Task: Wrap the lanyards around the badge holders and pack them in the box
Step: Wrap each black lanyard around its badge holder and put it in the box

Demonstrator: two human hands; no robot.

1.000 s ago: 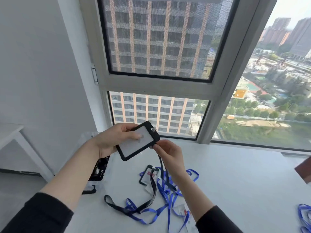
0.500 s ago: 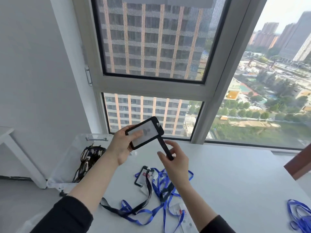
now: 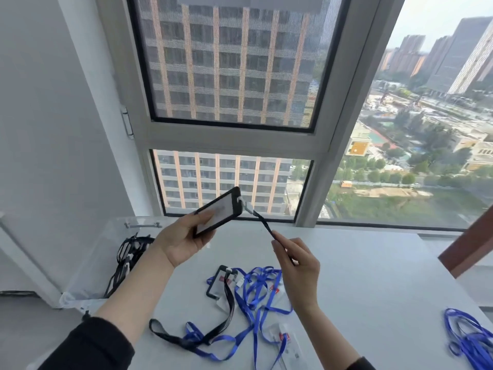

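Badge holder (image 3: 225, 205) long axis up-right, clip end toward taut lanyard (image 3: 262, 223).

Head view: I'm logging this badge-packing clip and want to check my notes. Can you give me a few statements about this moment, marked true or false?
1. The left hand holds a black badge holder above the table. True.
2. The right hand lies flat on the table. False: it is raised and pinches the black lanyard.
3. The black lanyard is wound round the held holder. False: it runs straight from the holder's clip to the right hand.
4. The clear box at the left has black straps in it. True.
5. Blue lanyards lie loose on the table. True.
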